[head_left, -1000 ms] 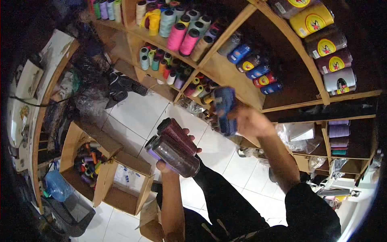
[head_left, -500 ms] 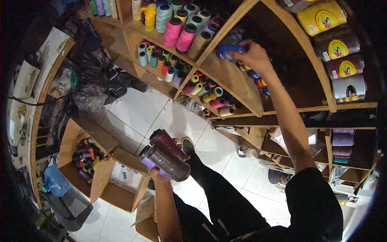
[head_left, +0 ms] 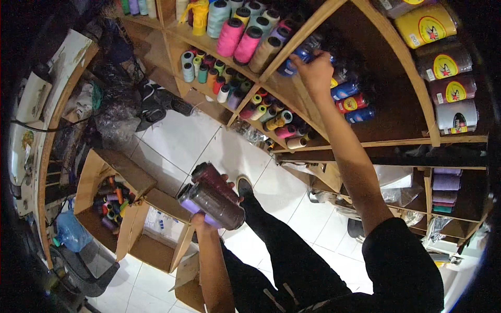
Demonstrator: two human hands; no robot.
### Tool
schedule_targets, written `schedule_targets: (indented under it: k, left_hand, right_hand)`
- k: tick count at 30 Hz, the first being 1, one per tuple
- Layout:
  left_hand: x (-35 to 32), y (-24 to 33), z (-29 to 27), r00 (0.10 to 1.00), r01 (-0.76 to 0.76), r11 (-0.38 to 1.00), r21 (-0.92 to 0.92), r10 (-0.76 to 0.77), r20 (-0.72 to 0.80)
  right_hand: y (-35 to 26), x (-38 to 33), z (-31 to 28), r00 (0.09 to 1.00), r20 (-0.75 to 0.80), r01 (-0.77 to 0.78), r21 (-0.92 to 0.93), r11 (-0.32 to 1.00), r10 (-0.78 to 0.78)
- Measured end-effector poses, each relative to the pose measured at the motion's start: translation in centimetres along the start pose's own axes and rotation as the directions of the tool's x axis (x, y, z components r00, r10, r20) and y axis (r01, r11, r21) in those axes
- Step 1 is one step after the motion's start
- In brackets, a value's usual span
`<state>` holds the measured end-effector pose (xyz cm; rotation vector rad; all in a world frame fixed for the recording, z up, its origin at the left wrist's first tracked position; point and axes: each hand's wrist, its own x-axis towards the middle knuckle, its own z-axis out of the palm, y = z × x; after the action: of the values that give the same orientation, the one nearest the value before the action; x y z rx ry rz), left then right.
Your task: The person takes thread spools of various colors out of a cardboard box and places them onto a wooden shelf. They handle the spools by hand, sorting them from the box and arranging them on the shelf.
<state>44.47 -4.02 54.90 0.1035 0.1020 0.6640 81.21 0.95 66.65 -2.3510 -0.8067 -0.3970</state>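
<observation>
My left hand (head_left: 201,223) is wrapped round a bundle of thread cones: a dark brown one (head_left: 219,207) on top, a maroon one (head_left: 210,176) behind it and a purple one (head_left: 194,206) underneath. They are held over the floor, in front of my legs. Up at the wooden shelf, my right hand (head_left: 316,74) has its fingers closed on a blue thread spool (head_left: 286,69), whose far end is partly hidden by the fingers. Beside that wrist lie another blue spool (head_left: 345,89), a red spool (head_left: 351,103) and a further blue spool (head_left: 361,114).
Wooden dividers (head_left: 302,39) part the shelf into bays. Pink cones (head_left: 229,37) and many other colours fill the left bays; large wrapped cones (head_left: 449,65) line the right. On the tiled floor stand a carton of small spools (head_left: 88,208) and another open carton (head_left: 151,250).
My right hand has shifted a little left along the shelf with the blue spool, leaving the neighbouring blue and red spools more visible. The left hand's bundle is nearly unmoved.
</observation>
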Motion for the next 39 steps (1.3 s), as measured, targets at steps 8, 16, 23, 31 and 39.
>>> schedule_targets:
  k: [8, 16, 23, 31, 39]
  left_hand:
    - [2.9, 0.0, 1.2, 1.0, 0.017, 0.998, 0.064, -0.018, 0.007]
    - [4.6, -0.5, 1.1, 0.994, -0.063, 0.991, 0.121, 0.073, -0.078]
    - [4.8, -0.8, 2.0, 0.988, -0.037, 0.984, 0.177, 0.062, -0.14]
    - [4.4, -0.5, 0.7, 0.997, -0.039, 0.969, 0.243, 0.054, -0.059]
    - [2.2, 0.4, 0.4, 0.983, -0.055, 0.97, 0.237, 0.094, -0.156]
  right_hand:
    - [-2.4, -4.4, -4.4, 0.863, 0.491, -0.151, 0.027, 0.988, 0.118]
    - [-7.7, -20.6, -8.6, 0.501, 0.837, -0.139, 0.326, 0.935, -0.218]
    - [-2.9, -17.1, -9.3, 0.279, 0.95, -0.955, 0.258, -0.15, -0.143]
    - [2.8, -11.8, -7.3, 0.703, 0.71, -0.677, 0.648, 0.349, 0.043]
    - [5.9, -4.8, -0.5, 0.97, 0.223, -0.14, 0.2, 0.97, 0.094]
